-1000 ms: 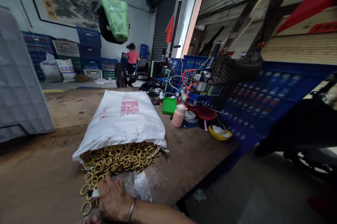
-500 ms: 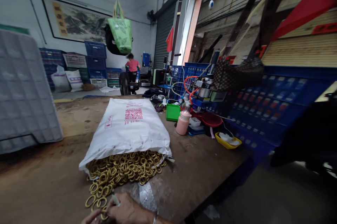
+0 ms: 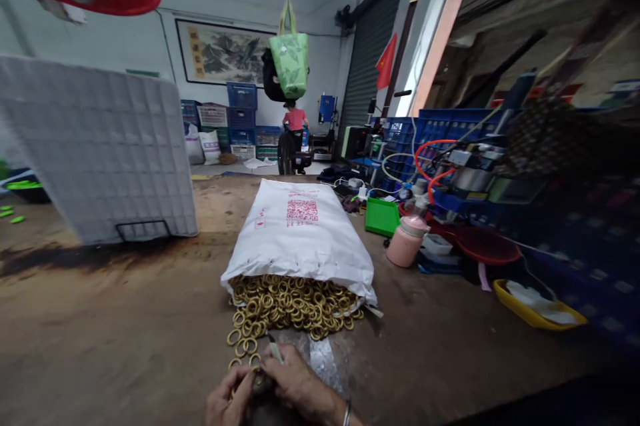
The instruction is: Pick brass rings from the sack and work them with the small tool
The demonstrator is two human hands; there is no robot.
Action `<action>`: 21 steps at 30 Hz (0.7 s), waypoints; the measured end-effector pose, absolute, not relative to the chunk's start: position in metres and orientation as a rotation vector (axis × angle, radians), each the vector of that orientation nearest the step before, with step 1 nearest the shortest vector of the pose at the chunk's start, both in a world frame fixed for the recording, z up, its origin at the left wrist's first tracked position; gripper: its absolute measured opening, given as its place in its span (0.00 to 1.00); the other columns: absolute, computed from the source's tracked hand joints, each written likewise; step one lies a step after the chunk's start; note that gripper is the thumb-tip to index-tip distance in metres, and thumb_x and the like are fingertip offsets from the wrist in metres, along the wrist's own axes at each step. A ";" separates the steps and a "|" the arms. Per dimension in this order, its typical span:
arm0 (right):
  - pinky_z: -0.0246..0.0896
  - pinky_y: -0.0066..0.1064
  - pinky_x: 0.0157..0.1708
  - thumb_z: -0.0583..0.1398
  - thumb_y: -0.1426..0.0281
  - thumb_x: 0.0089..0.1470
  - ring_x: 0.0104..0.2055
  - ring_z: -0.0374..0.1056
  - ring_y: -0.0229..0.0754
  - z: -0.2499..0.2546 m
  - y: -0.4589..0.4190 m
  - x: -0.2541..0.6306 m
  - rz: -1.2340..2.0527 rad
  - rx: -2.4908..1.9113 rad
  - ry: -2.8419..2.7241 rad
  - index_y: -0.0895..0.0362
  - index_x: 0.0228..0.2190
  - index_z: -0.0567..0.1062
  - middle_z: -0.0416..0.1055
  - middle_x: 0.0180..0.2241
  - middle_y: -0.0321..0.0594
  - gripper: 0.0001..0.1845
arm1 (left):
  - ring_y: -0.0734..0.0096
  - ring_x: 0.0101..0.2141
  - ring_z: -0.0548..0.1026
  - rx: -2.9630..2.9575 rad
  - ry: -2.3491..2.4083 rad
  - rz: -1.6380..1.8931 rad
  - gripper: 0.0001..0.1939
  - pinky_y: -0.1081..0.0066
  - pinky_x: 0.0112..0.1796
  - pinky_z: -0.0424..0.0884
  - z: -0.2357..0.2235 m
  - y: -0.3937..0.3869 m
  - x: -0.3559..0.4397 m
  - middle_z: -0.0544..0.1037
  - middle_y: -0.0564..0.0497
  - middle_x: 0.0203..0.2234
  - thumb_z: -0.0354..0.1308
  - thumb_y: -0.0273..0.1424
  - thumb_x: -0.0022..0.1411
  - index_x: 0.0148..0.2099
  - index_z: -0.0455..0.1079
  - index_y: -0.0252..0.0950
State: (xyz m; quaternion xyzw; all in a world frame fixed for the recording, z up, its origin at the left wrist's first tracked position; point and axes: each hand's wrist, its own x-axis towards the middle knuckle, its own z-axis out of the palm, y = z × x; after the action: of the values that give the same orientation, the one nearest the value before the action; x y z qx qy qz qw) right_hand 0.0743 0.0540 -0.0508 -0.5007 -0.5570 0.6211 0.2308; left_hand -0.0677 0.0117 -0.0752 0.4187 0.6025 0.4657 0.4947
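Note:
At the bottom edge, my left hand (image 3: 231,397) is closed in a pinch, its fingertips at a brass-coloured ring (image 3: 259,379) that is partly hidden. Close beside it, my right hand (image 3: 303,381) is closed around a small knife-like tool (image 3: 275,350) with a pale handle and a dark tip pointing up and away. Just beyond both hands, a heap of brass-coloured rings (image 3: 295,303) spills from the open mouth of a white sack (image 3: 300,239) with red print. A few loose rings (image 3: 245,346) lie between the heap and my left hand.
A strip of clear plastic (image 3: 324,363) lies right of my hands. Farther right stand a pink bottle (image 3: 406,243), a green tray (image 3: 381,216) and a yellow dish (image 3: 537,309). A grey ribbed panel (image 3: 125,159) stands at left. A person (image 3: 296,121) in pink is far back.
My view has swung left, so the sack and rings appear farther right. More of my left hand now shows, beside my right hand, which still holds the tool.

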 end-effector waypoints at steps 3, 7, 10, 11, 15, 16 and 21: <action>0.42 0.21 0.16 0.51 0.62 0.53 0.16 0.49 0.29 -0.052 0.054 0.074 1.689 -1.386 -1.561 0.57 0.26 0.64 0.58 0.16 0.28 0.12 | 0.68 0.24 0.70 1.253 1.485 1.242 0.18 0.72 0.29 0.67 -0.065 0.012 -0.063 0.75 0.51 0.20 0.58 0.49 0.48 0.27 0.74 0.37; 0.42 0.22 0.15 0.52 0.63 0.52 0.16 0.49 0.28 -0.051 0.052 0.074 1.644 -1.393 -1.577 0.57 0.22 0.64 0.61 0.16 0.30 0.12 | 0.69 0.27 0.71 1.387 1.447 1.212 0.14 0.72 0.32 0.66 -0.045 0.005 -0.054 0.74 0.50 0.21 0.54 0.40 0.55 0.25 0.72 0.36; 0.42 0.22 0.16 0.52 0.62 0.50 0.16 0.49 0.29 -0.052 0.053 0.076 1.608 -1.338 -1.592 0.57 0.21 0.64 0.59 0.16 0.29 0.13 | 0.75 0.24 0.68 1.276 1.413 1.156 0.13 0.75 0.29 0.64 -0.036 0.001 -0.051 0.71 0.53 0.20 0.52 0.37 0.56 0.27 0.71 0.35; 0.42 0.22 0.16 0.52 0.62 0.49 0.16 0.49 0.29 -0.053 0.053 0.076 1.590 -1.344 -1.601 0.57 0.20 0.64 0.57 0.15 0.29 0.13 | 0.77 0.21 0.65 1.196 1.390 1.132 0.13 0.76 0.25 0.63 -0.035 0.000 -0.051 0.69 0.54 0.19 0.51 0.37 0.56 0.28 0.70 0.35; 0.43 0.22 0.17 0.53 0.62 0.48 0.17 0.50 0.30 -0.050 0.051 0.078 1.540 -1.347 -1.636 0.57 0.21 0.64 0.59 0.16 0.29 0.12 | 0.82 0.15 0.60 0.959 1.328 1.045 0.13 0.79 0.17 0.56 -0.037 -0.005 -0.051 0.64 0.59 0.16 0.52 0.41 0.54 0.31 0.67 0.34; 0.43 0.22 0.17 0.53 0.62 0.48 0.17 0.50 0.30 -0.049 0.050 0.078 1.531 -1.343 -1.642 0.57 0.21 0.65 0.59 0.16 0.29 0.12 | 0.82 0.14 0.60 0.925 1.314 1.039 0.13 0.79 0.16 0.55 -0.038 -0.006 -0.051 0.65 0.59 0.16 0.52 0.41 0.53 0.31 0.66 0.35; 0.46 0.23 0.20 0.53 0.63 0.47 0.19 0.51 0.30 -0.045 0.048 0.077 1.470 -1.323 -1.672 0.57 0.20 0.64 0.58 0.17 0.29 0.11 | 0.84 0.13 0.59 0.822 1.243 1.072 0.13 0.80 0.15 0.54 -0.039 -0.009 -0.052 0.65 0.60 0.16 0.55 0.41 0.51 0.31 0.65 0.35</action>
State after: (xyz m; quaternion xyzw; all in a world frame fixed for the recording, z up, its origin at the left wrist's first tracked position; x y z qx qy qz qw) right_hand 0.0766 0.0479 -0.0450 -0.4916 -0.6213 0.5460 0.2723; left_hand -0.0518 -0.0089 -0.0389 0.3556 0.5377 0.4637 0.6078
